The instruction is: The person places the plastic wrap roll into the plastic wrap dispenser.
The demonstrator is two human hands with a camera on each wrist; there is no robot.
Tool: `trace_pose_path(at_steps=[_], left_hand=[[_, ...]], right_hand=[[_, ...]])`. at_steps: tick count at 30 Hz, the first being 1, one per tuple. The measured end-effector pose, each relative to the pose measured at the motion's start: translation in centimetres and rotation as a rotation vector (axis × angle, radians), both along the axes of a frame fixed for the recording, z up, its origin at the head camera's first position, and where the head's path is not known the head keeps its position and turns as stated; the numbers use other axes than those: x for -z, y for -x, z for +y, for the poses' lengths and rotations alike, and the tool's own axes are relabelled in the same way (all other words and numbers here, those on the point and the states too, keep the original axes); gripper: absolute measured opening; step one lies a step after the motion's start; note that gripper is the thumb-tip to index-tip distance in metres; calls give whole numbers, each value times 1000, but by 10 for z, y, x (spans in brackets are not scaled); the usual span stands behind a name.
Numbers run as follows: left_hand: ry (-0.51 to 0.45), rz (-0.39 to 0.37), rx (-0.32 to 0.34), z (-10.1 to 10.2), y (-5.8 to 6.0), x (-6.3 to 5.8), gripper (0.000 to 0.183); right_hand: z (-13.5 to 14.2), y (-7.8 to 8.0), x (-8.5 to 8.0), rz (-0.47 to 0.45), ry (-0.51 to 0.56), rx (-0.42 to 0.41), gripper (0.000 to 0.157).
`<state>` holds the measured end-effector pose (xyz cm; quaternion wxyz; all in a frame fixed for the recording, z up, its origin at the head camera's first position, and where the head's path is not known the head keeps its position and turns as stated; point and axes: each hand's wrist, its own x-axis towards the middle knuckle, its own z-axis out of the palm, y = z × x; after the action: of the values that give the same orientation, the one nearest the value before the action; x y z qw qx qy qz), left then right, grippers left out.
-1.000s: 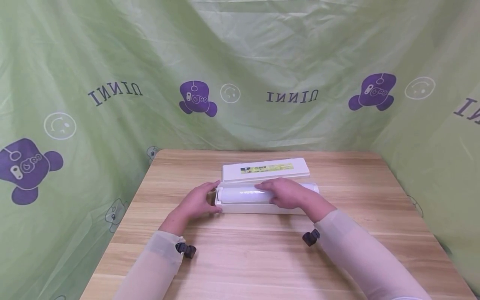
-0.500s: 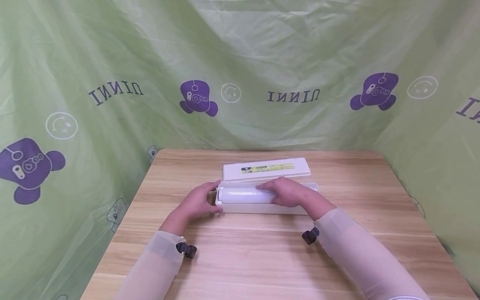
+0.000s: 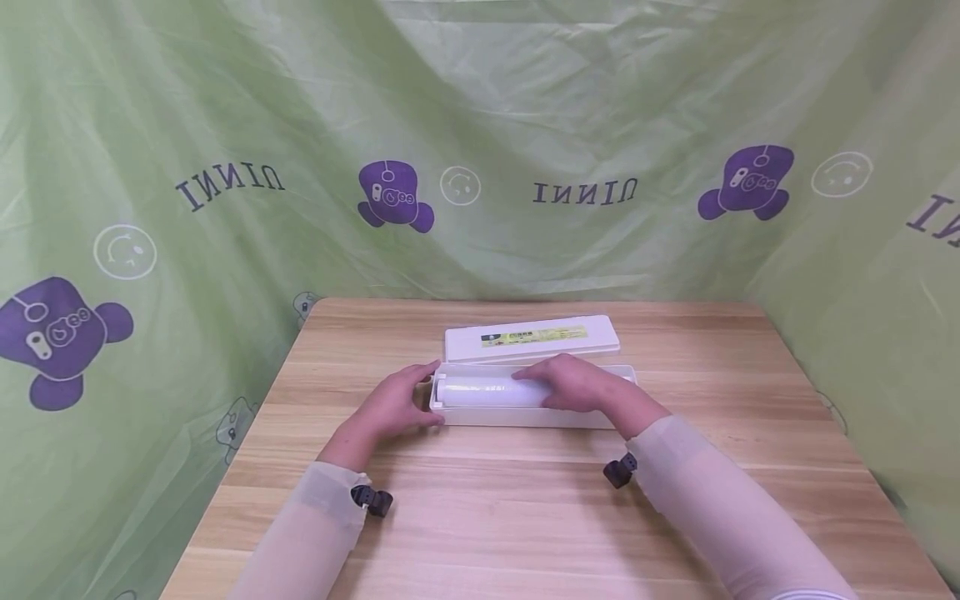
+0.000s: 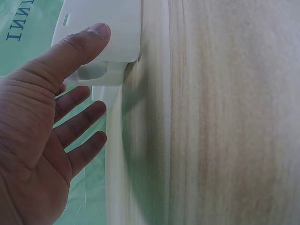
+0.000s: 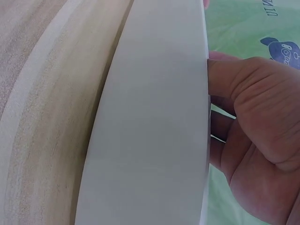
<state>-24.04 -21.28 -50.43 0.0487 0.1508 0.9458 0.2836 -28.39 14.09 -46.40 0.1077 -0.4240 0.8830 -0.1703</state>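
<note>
A long white box (image 3: 495, 418) lies across the table with its top off. Inside it rests a white roll of plastic wrap (image 3: 480, 390), its film shiny. My left hand (image 3: 393, 404) holds the box's left end, thumb on the front wall and index finger at the back corner; in the left wrist view its other fingers spread free beside the box end. My right hand (image 3: 573, 385) reaches over the box from the right and grips the roll, thumb at the near side and fingers over the far side. The right wrist view shows the thumb dipping behind the box's front wall (image 5: 145, 117).
The white lid (image 3: 532, 337), with a yellow-green label, lies just behind the box. Wood-grain table (image 3: 480, 508) extends in front and to both sides. Green printed curtains (image 3: 495, 92) hang around the back and sides. A small black camera sits on each wrist.
The roll's right part has sunk slightly deeper into the box under my right hand, showing more of the back inner wall. My left hand and the lid stay put.
</note>
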Motion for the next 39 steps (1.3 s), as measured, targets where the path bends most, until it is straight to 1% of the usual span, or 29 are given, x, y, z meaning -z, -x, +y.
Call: trace_pose_path(at_steps=[4, 10, 15, 20, 24, 30, 39], left_hand=[[3, 2, 3, 0, 0, 0, 109], [6, -2, 0, -2, 2, 3, 110], [0, -11, -2, -2, 1, 3, 111], [-1, -7, 2, -2, 1, 1, 111], [-1, -7, 8, -1, 2, 1, 110], [-12, -14, 5, 0, 2, 2, 110], [-10, -23, -6, 0, 0, -1, 110]], right_hand=[[3, -2, -5, -24, 18, 27, 59], [6, -2, -12, -63, 46, 99, 55], [10, 0, -10, -66, 64, 110, 51], [13, -2, -10, -54, 82, 117, 49], [17, -6, -11, -50, 96, 141, 47], [26, -13, -11, -20, 125, 162, 47], [37, -19, -6, 14, 160, 183, 47]])
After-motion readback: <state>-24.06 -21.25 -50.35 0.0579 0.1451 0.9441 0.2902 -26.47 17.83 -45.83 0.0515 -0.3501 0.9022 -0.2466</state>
